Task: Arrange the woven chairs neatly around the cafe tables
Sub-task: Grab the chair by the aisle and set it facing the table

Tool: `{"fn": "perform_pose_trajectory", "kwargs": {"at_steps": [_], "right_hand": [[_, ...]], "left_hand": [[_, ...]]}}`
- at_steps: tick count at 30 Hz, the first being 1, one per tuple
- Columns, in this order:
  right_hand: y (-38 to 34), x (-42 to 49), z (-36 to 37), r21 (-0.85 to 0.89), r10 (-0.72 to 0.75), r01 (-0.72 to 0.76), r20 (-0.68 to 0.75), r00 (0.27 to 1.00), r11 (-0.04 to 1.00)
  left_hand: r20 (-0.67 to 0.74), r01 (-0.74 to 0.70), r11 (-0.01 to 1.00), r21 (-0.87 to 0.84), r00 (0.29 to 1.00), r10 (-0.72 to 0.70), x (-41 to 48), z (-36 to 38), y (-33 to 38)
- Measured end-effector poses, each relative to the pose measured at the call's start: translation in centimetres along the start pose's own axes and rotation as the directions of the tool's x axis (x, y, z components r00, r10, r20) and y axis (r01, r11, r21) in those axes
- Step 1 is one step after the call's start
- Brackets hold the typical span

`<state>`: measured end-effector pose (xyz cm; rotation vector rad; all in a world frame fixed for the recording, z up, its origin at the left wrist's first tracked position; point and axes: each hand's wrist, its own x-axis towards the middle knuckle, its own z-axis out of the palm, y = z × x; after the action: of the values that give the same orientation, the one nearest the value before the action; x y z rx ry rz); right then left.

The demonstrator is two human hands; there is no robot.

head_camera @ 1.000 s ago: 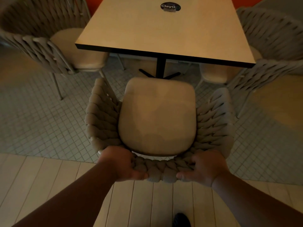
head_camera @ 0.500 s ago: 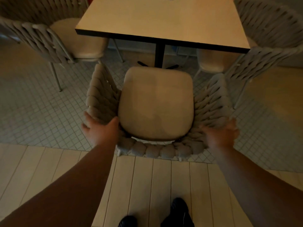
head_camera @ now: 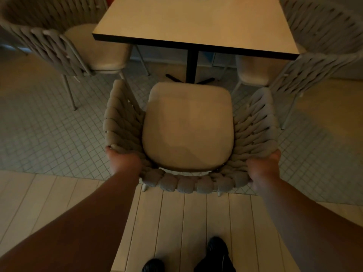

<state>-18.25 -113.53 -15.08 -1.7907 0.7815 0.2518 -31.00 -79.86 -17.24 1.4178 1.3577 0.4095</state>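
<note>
2 hands hold 1 woven chair (head_camera: 188, 134) in the head view, the only view there is. The left hand (head_camera: 124, 160) is closed as a grip on the rear left corner of the woven back rim, and the right hand (head_camera: 263, 169) is clamped on the rear right corner, so each grip sits at 1 end of the curved back with the seat cushion (head_camera: 187, 126) between them. Taking the bench (head_camera: 196, 22) as the landmark, the chair lies on its near side, facing it, with the front edge of the cushion just short of the bench's dark near edge and close to the black pedestal (head_camera: 192, 65) below it. The chair's front-to-back axis runs straight from the person toward that pedestal, roughly centred on the bench, and both hands are about equally near, neither leading. By my reading, the next move is a level push along that axis, away from the body, to slide the seat under the bench; uneven force from 1 hand would swing the chair off line. 2 more woven chairs stand at the bench's flanks, the left chair (head_camera: 49, 42) and the right chair (head_camera: 322, 54), both angled toward it and apart from the held chair. The rear legs rest near the seam where tiled floor (head_camera: 49, 134) meets pale boards (head_camera: 176, 222).
</note>
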Motion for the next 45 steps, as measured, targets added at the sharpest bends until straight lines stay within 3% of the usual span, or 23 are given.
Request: {"fn": "perform_pose_trajectory", "kwargs": {"at_steps": [12,18,20,22,23,24,26,27,29,32,37,40,43,45], "right_hand": [[-1.8,2.3,1.6,-0.029,-0.109,0.108,-0.037,0.993,0.994],[-2.1,1.3,1.2,-0.129,-0.135,0.128,-0.049,0.99,0.983],[-3.0,0.8,0.7,-0.313,-0.103,0.097,-0.002,0.995,0.945],[-3.6,-0.6,-0.3,-0.676,-0.231,0.208,0.058,0.971,0.707],[-3.3,-1.3,-0.6,-0.764,-0.342,0.347,0.175,0.923,0.544],[-3.0,-2.2,-0.8,-0.779,-0.397,0.491,0.339,0.853,0.39],[-2.8,-3.9,-0.5,-0.745,-0.287,0.658,0.609,0.739,0.112],[-2.9,-4.4,-0.2,-0.741,-0.201,0.671,0.659,0.725,-0.009],[-3.0,-4.3,0.6,-0.752,-0.143,0.645,0.659,0.738,-0.138],[-3.1,-3.6,1.1,-0.761,-0.137,0.626,0.648,0.75,-0.171],[-3.6,-3.8,1.1,-0.781,-0.069,0.598,0.617,0.784,-0.183],[-5.0,-4.7,0.4,-0.791,-0.009,0.611,0.612,0.791,-0.038],[-6.8,-7.0,-0.7,-0.774,-0.147,0.628,0.614,0.776,0.083],[-8.1,-9.5,-1.7,-0.751,-0.224,0.653,0.622,0.75,0.102]], "left_hand": [[-0.01,-0.021,0.999,-0.028,1.0,0.021,1.9,2.3,1.7],[0.023,0.007,0.999,0.049,1.0,-0.008,1.4,1.6,2.4],[0.08,0.004,0.983,0.185,0.997,-0.019,0.8,0.9,2.9],[0.148,-0.173,0.814,0.554,0.983,0.108,-0.6,-0.4,3.4],[0.252,-0.355,0.661,0.661,0.935,0.249,-1.4,-0.9,3.2],[0.414,-0.545,0.487,0.683,0.838,0.356,-2.1,-1.2,3.0],[0.678,-0.737,0.18,0.652,0.672,0.297,-3.3,-1.1,2.9],[0.719,-0.749,0.104,0.655,0.659,0.22,-3.5,-0.8,3.1],[0.702,-0.72,0.076,0.69,0.691,0.17,-3.0,0.0,3.1],[0.682,-0.702,0.072,0.709,0.708,0.183,-2.0,0.7,3.0],[0.677,-0.678,0.02,0.735,0.734,0.053,-2.8,0.5,3.9],[0.691,-0.691,-0.004,0.722,0.722,-0.023,-4.1,-0.4,5.4],[0.71,-0.711,0.063,0.701,0.703,0.037,-5.9,-2.4,7.8],[0.729,-0.735,0.044,0.677,0.677,0.099,-7.6,-4.7,9.9]]}}
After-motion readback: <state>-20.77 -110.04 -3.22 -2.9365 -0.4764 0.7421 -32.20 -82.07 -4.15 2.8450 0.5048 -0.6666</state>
